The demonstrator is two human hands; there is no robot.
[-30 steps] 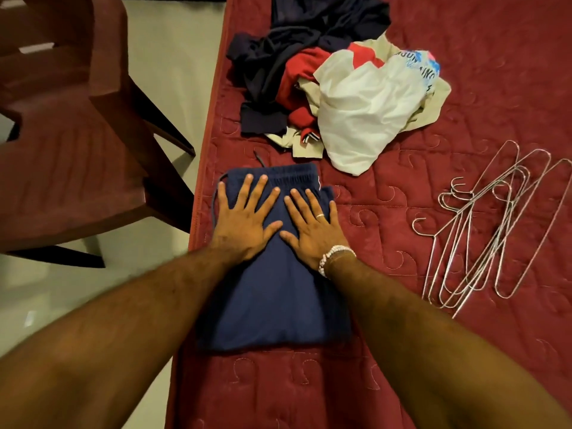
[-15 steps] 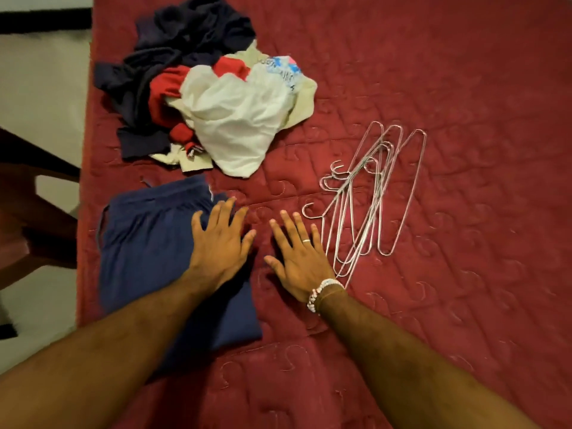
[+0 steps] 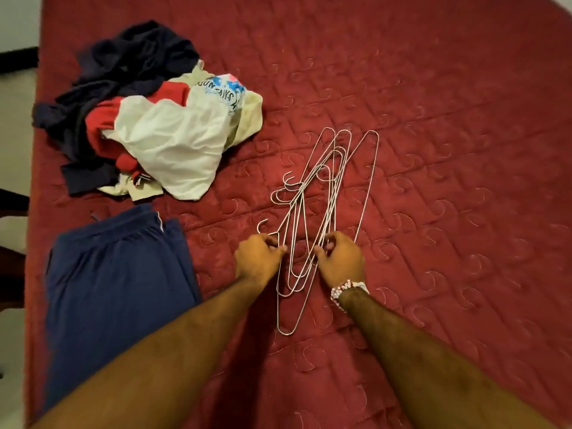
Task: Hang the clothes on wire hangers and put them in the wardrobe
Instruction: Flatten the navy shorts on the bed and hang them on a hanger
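Clothes pile (image 3: pixel 161 144) (navy, red and white stuff all heaped together) sits on the far left part of the red quilted bed cover (image 3: pixel 448 119), which fills pretty much the whole view. Nearer the person, right along the bed's left edge, lie the folded navy bottoms (image 3: pixel 117 289), flat, waistband pointing away. None of it is on a hanger yet. The wire hangers (image 3: pixel 322 196) are in a messy overlapping bundle mid-bed, well apart from the pile, hooks pointing left. Both hands are on that bundle: the left hand (image 3: pixel 258 258) pinches wire down by the nearest hook, and the right hand (image 3: pixel 340 258) pinches a few strands just beside it, so they're close together but not touching. There's a bead bracelet (image 3: pixel 343 291) on the right wrist. The likely snag is that the wires look threaded through each other, so yanking one out probably drags the lot along, bends a thin frame, or catches a hook in the quilt stitching.
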